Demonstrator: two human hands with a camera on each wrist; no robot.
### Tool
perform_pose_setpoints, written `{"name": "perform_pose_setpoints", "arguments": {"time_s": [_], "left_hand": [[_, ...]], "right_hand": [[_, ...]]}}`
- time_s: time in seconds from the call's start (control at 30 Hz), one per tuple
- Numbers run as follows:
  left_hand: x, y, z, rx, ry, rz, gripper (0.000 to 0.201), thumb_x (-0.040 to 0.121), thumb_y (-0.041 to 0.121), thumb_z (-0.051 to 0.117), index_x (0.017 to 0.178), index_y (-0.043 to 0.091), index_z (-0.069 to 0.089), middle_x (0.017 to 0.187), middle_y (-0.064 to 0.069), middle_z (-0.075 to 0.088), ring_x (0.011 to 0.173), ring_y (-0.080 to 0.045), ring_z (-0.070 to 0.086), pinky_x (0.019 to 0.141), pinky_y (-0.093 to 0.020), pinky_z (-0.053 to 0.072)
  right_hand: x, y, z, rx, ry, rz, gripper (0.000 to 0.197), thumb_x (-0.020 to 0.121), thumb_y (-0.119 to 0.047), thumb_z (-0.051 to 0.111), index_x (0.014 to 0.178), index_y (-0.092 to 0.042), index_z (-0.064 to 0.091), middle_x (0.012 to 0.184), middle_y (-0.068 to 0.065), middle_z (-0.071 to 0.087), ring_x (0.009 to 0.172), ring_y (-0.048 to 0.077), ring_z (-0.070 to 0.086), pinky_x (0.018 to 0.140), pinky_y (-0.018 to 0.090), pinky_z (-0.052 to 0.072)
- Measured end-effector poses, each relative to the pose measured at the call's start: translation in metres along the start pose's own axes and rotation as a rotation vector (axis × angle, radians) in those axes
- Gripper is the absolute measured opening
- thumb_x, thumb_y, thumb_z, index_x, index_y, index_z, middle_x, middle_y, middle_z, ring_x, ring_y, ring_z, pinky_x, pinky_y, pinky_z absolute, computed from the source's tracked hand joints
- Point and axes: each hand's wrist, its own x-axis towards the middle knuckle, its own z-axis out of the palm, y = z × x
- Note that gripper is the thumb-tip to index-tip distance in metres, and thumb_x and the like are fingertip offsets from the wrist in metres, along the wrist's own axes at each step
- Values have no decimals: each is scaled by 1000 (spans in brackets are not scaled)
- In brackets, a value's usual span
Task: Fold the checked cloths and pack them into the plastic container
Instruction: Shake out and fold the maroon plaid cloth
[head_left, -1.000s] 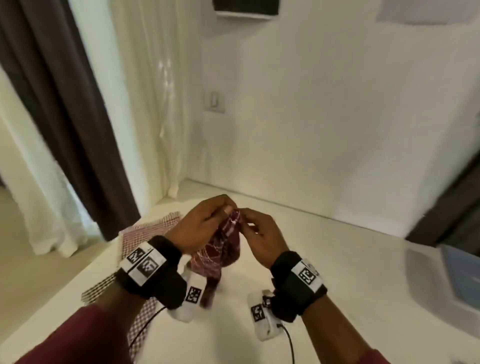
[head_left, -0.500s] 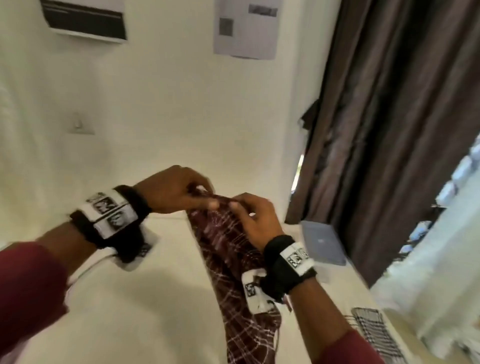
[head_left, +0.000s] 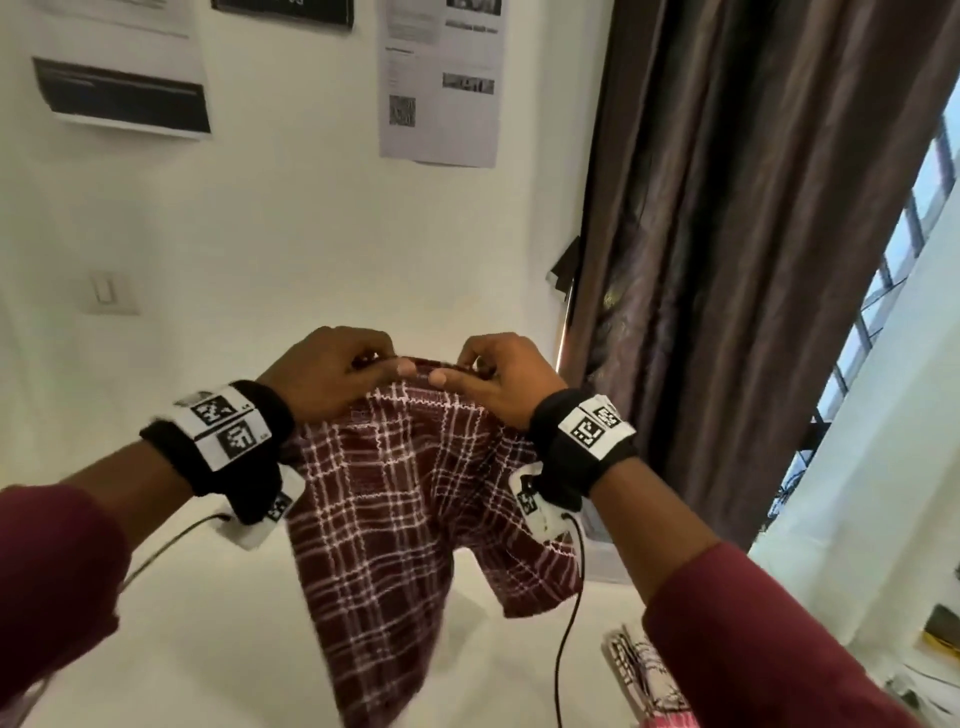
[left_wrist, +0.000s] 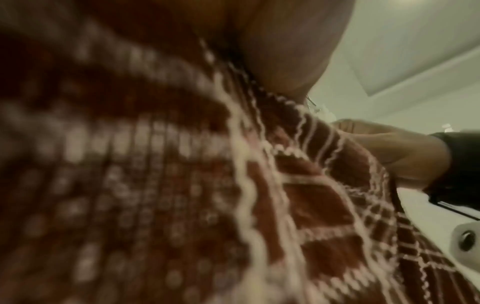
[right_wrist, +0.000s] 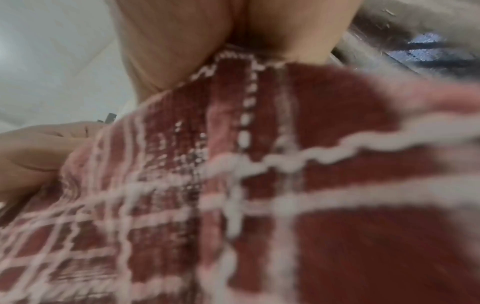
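A dark red checked cloth (head_left: 395, 519) with white lines hangs in the air above the white table (head_left: 218, 649). My left hand (head_left: 337, 371) pinches its top edge on the left. My right hand (head_left: 498, 374) pinches the same edge on the right, a short way apart. The cloth droops below both wrists, its lower part blurred. Close up, the red cloth (left_wrist: 298, 195) fills the left wrist view beneath my left hand (left_wrist: 285, 51), and the cloth (right_wrist: 259, 185) hangs from my right hand (right_wrist: 233, 30) in the right wrist view. The plastic container is out of sight.
A black and white checked cloth (head_left: 639, 660) lies at the table's lower right, with a pink cloth (head_left: 670, 719) at the frame's bottom edge. A dark brown curtain (head_left: 727, 260) hangs at the right beside a window. Papers (head_left: 441, 83) are stuck on the white wall.
My head has turned right, from the left curtain toward the brown curtain. My hands have drawn apart along the cloth's top edge, spreading the bunched cloth wider.
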Motion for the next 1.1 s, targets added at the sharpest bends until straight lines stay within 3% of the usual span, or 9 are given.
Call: {"name": "perform_pose_setpoints", "arguments": {"time_s": [0.07, 0.13, 0.27, 0.43, 0.63, 0.77, 0.87, 1.0, 1.1], "left_hand": [[5, -2, -14, 83, -84, -27, 52, 67, 80, 53, 74, 29, 61, 60, 5, 59, 56, -12, 54, 57, -30, 42], [10, -7, -25, 215, -218, -57, 51, 63, 76, 65, 77, 28, 60, 64, 5, 60, 61, -13, 56, 61, -31, 44], [18, -26, -36, 577, -314, -11, 40, 79, 62, 60, 98, 27, 61, 76, 16, 55, 74, -10, 53, 69, -29, 45], [23, -54, -57, 791, -249, -105, 34, 92, 52, 49, 120, 32, 52, 105, 1, 64, 98, -21, 59, 73, -28, 39], [15, -88, -87, 686, -202, -297, 21, 91, 50, 52, 91, 29, 56, 85, 4, 61, 81, -21, 56, 69, -31, 40], [-3, -100, -96, 391, -351, -342, 21, 83, 45, 66, 84, 25, 61, 84, 8, 62, 83, -17, 60, 74, -30, 44], [-18, -110, -99, 194, -431, -377, 21, 79, 40, 74, 77, 20, 69, 68, 3, 69, 63, -17, 64, 59, -26, 48], [-20, -123, -88, 253, -726, -488, 16, 61, 33, 78, 67, 20, 72, 70, 4, 73, 65, -11, 67, 61, -21, 50], [-8, -134, -76, 349, -804, -509, 17, 68, 18, 79, 57, 25, 68, 64, 8, 68, 62, -6, 59, 60, -18, 46]], "right_hand": [[2, 7, -5, -40, -56, 22, 41, 71, -58, 73, 75, -18, 65, 58, -8, 54, 51, 6, 48, 48, 24, 38], [7, 15, -7, -88, -141, 61, 39, 67, -54, 78, 76, -18, 67, 62, -8, 54, 56, 7, 49, 51, 23, 38], [20, 39, -11, -326, -264, 129, 17, 72, -30, 81, 82, -21, 70, 74, -4, 62, 71, 15, 59, 67, 27, 48], [32, 68, -12, -370, -120, 305, 13, 81, -19, 67, 92, -23, 72, 91, 3, 68, 86, 25, 66, 75, 34, 55], [34, 77, -23, -306, 14, 353, 19, 89, -17, 59, 103, -21, 71, 104, 7, 68, 92, 30, 65, 83, 40, 55], [23, 91, -28, -374, 30, 332, 16, 85, -24, 64, 98, -25, 74, 103, 2, 71, 94, 26, 66, 82, 35, 54], [14, 103, -24, -349, -37, 330, 12, 83, -26, 70, 94, -23, 75, 97, 1, 71, 88, 22, 65, 76, 29, 51], [19, 109, -10, -251, -59, 297, 9, 84, -23, 70, 90, -21, 75, 89, 0, 71, 85, 17, 65, 75, 27, 51], [32, 114, 2, -243, -66, 280, 12, 87, -21, 65, 95, -19, 75, 89, 0, 70, 84, 16, 64, 75, 26, 49]]}}
